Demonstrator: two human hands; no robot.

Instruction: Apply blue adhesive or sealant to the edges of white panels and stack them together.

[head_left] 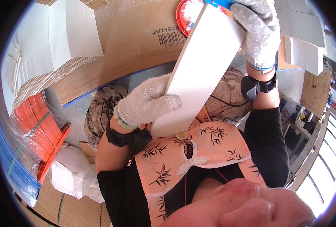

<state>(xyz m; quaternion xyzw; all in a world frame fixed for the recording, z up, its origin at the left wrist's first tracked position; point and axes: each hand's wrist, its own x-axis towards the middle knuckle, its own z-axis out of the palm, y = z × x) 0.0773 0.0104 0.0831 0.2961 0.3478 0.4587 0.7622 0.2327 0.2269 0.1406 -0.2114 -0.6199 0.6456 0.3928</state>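
Note:
A long white board (202, 72) slants across my front, its lower end close to my pink patterned apron (160, 162) and its upper end away from me. My left hand (149, 99), in a light knitted glove, grips the board's left edge, thumb on the white face and fingers hidden behind. My right hand (257, 32), also gloved, is at the board's upper end, fingers curled around a flat blue tool (223, 3), cut off by the frame; its kind is unclear. Behind that end is a round red lid or dish (181, 19) with white paste in it.
A large cardboard sheet (130, 41) lies beyond the board. Stacks of white panels stand at the left (58, 34) and the right (304, 53). Film-wrapped orange (35, 121) and blue bundles (24, 174) and white plastic bags (69, 170) are at my left.

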